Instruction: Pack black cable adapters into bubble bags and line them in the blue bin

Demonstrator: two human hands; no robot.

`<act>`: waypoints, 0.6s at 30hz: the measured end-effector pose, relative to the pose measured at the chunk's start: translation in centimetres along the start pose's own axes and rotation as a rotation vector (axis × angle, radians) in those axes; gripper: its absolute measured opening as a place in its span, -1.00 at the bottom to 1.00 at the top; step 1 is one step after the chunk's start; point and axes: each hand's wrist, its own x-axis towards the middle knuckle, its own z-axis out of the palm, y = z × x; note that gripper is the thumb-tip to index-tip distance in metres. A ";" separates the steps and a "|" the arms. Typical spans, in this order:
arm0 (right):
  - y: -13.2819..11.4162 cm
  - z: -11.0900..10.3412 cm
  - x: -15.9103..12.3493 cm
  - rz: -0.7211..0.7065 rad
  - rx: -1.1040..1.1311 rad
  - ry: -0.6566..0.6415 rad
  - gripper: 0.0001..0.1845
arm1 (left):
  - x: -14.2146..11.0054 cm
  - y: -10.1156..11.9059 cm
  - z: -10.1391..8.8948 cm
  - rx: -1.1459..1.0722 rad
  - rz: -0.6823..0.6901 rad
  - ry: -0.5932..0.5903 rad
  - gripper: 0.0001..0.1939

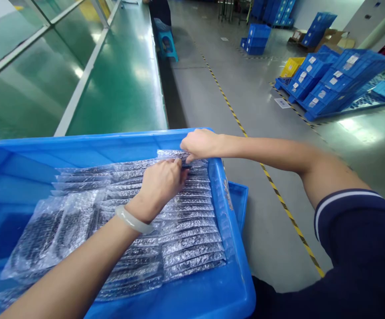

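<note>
A large blue plastic crate holds rows of flat dark items in clear bubble-wrap bags, most standing on edge and tightly packed. Two or more bags lie flatter on the left side. At the far right corner, my right hand reaches over the rim, fingers bent down onto a bubble-wrap bag. Close beside it, my left hand, with a pale bangle at the wrist, is curled over the same end of the row. Its fingertips dip among the bags and are partly hidden.
A long green-topped bench runs beyond the crate, beside glazed panels. A person sits by a blue stool. Stacked blue crates stand right, past yellow-black floor tape. Another blue crate sits lower, beside mine.
</note>
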 end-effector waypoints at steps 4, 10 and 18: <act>0.8 -0.2 -0.2 -0.011 0.135 0.065 -0.70 | -0.2 -1.4 1.0 0.064 0.079 0.202 -0.78; 0.7 -0.1 -0.9 0.024 0.053 0.068 -0.66 | 1.2 -1.8 2.6 0.069 0.111 0.261 -0.83; -0.2 0.3 0.8 0.028 -0.010 -0.117 -0.72 | 1.5 -1.6 3.5 0.019 0.228 0.217 -0.79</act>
